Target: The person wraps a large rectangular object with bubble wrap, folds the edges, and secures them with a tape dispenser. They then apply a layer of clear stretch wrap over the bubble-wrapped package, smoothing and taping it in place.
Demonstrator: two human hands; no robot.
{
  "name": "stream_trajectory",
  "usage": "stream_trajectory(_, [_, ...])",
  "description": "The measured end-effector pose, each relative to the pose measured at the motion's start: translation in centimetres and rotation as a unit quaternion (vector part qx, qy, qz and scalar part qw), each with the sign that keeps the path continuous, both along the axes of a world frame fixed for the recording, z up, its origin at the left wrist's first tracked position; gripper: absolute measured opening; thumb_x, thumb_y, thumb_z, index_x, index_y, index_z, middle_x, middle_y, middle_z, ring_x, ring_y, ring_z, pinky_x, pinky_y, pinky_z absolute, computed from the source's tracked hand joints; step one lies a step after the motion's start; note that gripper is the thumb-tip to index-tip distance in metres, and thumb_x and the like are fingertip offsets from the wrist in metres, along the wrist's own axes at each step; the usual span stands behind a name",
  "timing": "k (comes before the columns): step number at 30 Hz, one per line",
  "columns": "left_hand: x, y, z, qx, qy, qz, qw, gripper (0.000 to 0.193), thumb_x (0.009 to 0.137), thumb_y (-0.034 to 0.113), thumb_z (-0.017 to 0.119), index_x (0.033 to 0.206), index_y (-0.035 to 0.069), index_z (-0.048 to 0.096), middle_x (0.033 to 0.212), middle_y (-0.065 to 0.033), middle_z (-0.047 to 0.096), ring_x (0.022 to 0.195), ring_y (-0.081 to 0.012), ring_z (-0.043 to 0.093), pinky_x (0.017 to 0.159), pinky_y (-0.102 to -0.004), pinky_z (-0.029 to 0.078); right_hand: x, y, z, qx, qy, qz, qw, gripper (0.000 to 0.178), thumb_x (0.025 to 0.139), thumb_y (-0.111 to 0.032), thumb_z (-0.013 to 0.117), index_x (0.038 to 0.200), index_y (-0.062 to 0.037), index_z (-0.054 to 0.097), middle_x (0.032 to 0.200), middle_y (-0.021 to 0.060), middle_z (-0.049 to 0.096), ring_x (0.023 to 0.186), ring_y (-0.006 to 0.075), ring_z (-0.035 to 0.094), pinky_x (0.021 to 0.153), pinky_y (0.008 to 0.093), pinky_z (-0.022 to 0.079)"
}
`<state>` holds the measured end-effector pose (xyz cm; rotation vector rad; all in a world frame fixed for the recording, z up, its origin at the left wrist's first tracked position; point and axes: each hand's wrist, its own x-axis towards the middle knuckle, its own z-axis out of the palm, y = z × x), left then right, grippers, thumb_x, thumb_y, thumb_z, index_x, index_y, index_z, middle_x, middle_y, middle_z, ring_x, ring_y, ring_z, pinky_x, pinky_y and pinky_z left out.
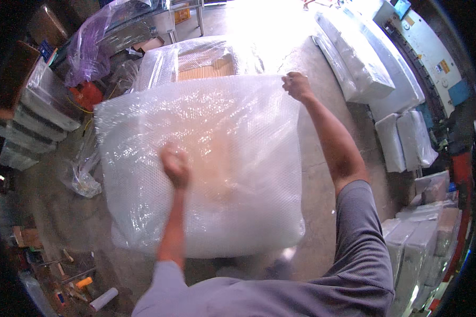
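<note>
A large sheet of clear bubble wrap (259,158) spreads in front of me, over a bulky thing whose tan colour shows faintly through. My right hand (297,85) is stretched forward and closed on the sheet's far right corner. Over the middle left of the sheet is my left hand (175,165), slightly blurred, its fingers curled closed. Whether it grips the film or something small, I cannot make out. Just beyond the sheet's far edge, another bubble-wrapped piece (161,63) shows a striped wood-coloured surface (209,70).
Wrapped white slabs (354,58) lie on the floor at far right, and more wrapped panels (415,243) stand at near right. Stacked wrapped pieces (37,119) and purple film (90,53) are at left. Tools and a white roll (104,299) lie at near left.
</note>
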<state>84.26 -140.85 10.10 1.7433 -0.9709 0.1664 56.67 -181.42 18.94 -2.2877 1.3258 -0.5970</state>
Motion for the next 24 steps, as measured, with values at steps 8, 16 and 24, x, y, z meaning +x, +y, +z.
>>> stream_trajectory(8, [-38.7, -11.2, -3.8, 0.187, 0.286, -0.149, 0.928, 0.042, 0.092, 0.031, 0.065, 0.121, 0.001, 0.061, 0.115, -0.0198, 0.061, 0.108, -0.0329, 0.059, 0.093, -0.0429, 0.046, -1.5, -4.2, -1.9, -0.070, -0.007, 0.102, 0.992, 0.028, 0.092, -0.031, 0.058, 0.095, -0.0041, 0.067, 0.088, 0.0236, 0.068, 0.082, 0.0409, 0.068, 0.073, 0.0483, 0.053])
stream_trajectory(16, [-37.0, -31.7, -8.2, 0.244, 0.293, 0.022, 0.924, 0.049, 0.092, 0.041, 0.061, 0.119, 0.000, 0.060, 0.110, -0.0198, 0.063, 0.103, -0.0332, 0.059, 0.093, -0.0426, 0.046, -45.7, 8.5, -17.0, 0.312, 0.009, 0.021, 0.950, 0.035, 0.088, -0.032, 0.063, 0.085, 0.0029, 0.065, 0.071, 0.0198, 0.065, 0.064, 0.0312, 0.064, 0.064, 0.0434, 0.049])
stream_trajectory(24, [-39.0, -38.4, -6.4, -0.182, 0.845, 0.010, 0.503, 0.088, 0.084, 0.066, 0.059, 0.139, 0.001, 0.038, 0.128, -0.0147, 0.055, 0.105, -0.0297, 0.059, 0.092, -0.0443, 0.050, -55.4, -5.3, -23.7, 0.353, 0.164, 0.074, 0.918, 0.031, 0.087, -0.025, 0.065, 0.098, 0.0037, 0.070, 0.075, 0.0136, 0.071, 0.066, 0.0229, 0.069, 0.066, 0.0376, 0.054])
